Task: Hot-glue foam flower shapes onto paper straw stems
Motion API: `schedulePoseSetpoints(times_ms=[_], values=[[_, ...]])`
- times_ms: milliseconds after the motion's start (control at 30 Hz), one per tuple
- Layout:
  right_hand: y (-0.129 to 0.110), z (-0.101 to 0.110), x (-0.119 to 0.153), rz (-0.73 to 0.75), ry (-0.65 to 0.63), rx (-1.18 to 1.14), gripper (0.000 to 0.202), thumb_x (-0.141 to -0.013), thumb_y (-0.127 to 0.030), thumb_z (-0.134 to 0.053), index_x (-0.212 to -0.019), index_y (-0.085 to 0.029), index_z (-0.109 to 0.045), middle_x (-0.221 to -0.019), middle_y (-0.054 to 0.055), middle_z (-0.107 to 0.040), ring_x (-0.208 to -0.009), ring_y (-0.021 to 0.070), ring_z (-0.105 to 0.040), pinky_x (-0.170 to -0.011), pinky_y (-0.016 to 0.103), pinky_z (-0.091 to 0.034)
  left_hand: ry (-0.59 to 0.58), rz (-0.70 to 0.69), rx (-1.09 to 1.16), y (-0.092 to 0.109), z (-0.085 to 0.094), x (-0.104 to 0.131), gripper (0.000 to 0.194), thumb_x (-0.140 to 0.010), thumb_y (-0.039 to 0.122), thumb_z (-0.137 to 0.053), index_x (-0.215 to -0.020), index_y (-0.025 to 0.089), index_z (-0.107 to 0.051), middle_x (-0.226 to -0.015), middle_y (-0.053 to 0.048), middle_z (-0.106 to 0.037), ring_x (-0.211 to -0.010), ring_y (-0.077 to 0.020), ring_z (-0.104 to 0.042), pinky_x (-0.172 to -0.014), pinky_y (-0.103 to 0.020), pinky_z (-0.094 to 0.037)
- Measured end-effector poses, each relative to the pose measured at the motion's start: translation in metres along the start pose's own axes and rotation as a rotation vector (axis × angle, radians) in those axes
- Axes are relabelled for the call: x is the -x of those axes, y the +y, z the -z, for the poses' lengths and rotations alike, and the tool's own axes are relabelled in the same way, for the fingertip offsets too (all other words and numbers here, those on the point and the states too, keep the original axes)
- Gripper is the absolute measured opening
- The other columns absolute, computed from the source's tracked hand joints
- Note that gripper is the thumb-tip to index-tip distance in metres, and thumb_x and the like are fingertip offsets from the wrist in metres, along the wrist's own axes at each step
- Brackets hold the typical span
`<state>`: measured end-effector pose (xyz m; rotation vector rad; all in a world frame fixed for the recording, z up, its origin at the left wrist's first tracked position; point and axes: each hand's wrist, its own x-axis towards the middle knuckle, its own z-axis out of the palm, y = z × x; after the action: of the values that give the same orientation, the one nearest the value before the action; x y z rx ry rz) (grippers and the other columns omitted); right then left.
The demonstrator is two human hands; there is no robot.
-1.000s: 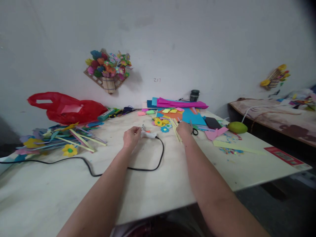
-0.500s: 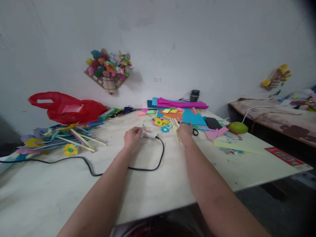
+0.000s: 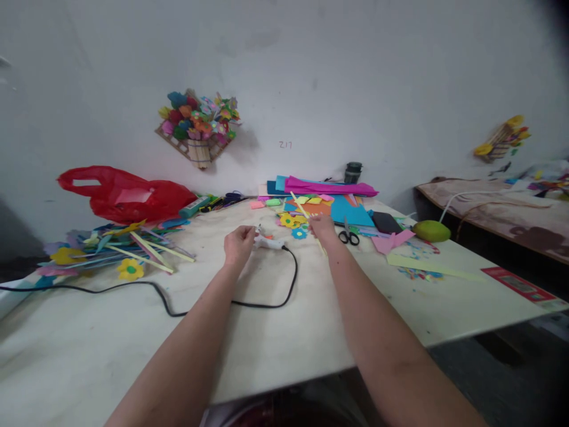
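Near the middle of the table, my left hand (image 3: 239, 244) is closed in a pinch beside a white glue gun (image 3: 271, 243). What its fingertips hold, if anything, is hidden. A black cord (image 3: 291, 281) runs from the gun's right end and back to the left. To the right, my right hand (image 3: 322, 228) is closed around a thin pale yellow strip (image 3: 301, 205), which slants up and to the left. Yellow foam flowers (image 3: 288, 220) and a blue flower (image 3: 299, 233) lie left of that hand; black-handled scissors (image 3: 348, 237) lie to its right.
At left are a red plastic bag (image 3: 124, 193) and a pile of foam flowers and strips (image 3: 133, 246). Coloured sheets (image 3: 329, 187) lie at the back. A dark phone-like slab (image 3: 386, 222), a green fruit (image 3: 431, 231) and paper scraps (image 3: 420, 274) are on the right.
My right hand has lifted a pale yellow strip and moved slightly left, uncovering the scissors. My left hand stays beside the glue gun. The view has shifted slightly.
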<state>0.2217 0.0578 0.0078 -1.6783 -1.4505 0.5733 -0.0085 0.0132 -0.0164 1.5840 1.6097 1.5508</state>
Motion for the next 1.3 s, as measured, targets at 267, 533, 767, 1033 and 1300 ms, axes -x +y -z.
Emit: schedulePoseSetpoints(times_ms=[267, 533, 767, 1033, 1300], values=[[-0.034, -0.021, 0.032, -0.059, -0.564, -0.677, 0.008, -0.076, -0.019, -0.059, -0.073, -0.013, -0.057, -0.049, -0.004, -0.047, -0.038, 0.0049, -0.040, -0.035, 0.017, -0.032, -0.051, 0.179, 0.431, 0.015, 0.004, 0.005, 0.035, -0.069, 0.040, -0.060, -0.086, 0.010, -0.062, -0.083, -0.013, -0.069, -0.048, -0.0105, -0.056, -0.041, -0.020, -0.037], [-0.045, -0.037, 0.048, -0.016, -0.936, -0.729, 0.010, -0.083, -0.019, -0.051, -0.080, -0.012, -0.059, -0.058, 0.001, -0.060, -0.043, 0.0097, -0.053, -0.042, 0.022, -0.045, -0.101, 0.302, 0.688, 0.015, 0.008, 0.003, 0.042, -0.072, 0.044, -0.061, -0.095, 0.010, -0.060, -0.091, -0.015, -0.068, -0.052, -0.0095, -0.058, -0.038, -0.017, -0.033], [-0.049, -0.042, 0.056, 0.001, -1.043, -0.644, 0.012, -0.085, -0.017, -0.050, -0.081, -0.011, -0.059, -0.063, 0.004, -0.065, -0.046, 0.0115, -0.059, -0.047, 0.023, -0.049, -0.074, 0.262, 0.865, 0.014, 0.010, 0.000, 0.033, -0.062, 0.036, -0.071, -0.081, 0.012, -0.061, -0.071, -0.007, -0.067, -0.044, -0.0048, -0.047, -0.036, -0.016, -0.023], [-0.049, -0.044, 0.055, -0.045, -1.005, -0.698, 0.023, -0.089, -0.025, -0.044, -0.086, -0.009, -0.061, -0.069, 0.007, -0.068, -0.055, 0.0130, -0.063, -0.050, 0.023, -0.050, -0.190, 0.317, 0.904, 0.019, 0.012, 0.003, 0.025, -0.064, 0.031, -0.067, -0.078, 0.011, -0.061, -0.053, -0.001, -0.058, -0.036, -0.0033, -0.038, -0.033, -0.017, -0.020], [-0.045, -0.047, 0.051, -0.037, -0.820, -0.820, 0.024, -0.088, -0.030, -0.047, -0.081, -0.011, -0.060, -0.065, 0.006, -0.067, -0.051, 0.0117, -0.061, -0.047, 0.021, -0.048, -0.451, 0.482, 0.774, 0.028, 0.014, 0.008, 0.013, -0.069, 0.025, -0.056, -0.070, 0.013, -0.060, -0.044, 0.001, -0.050, -0.030, -0.0032, -0.029, -0.030, -0.019, -0.014]])
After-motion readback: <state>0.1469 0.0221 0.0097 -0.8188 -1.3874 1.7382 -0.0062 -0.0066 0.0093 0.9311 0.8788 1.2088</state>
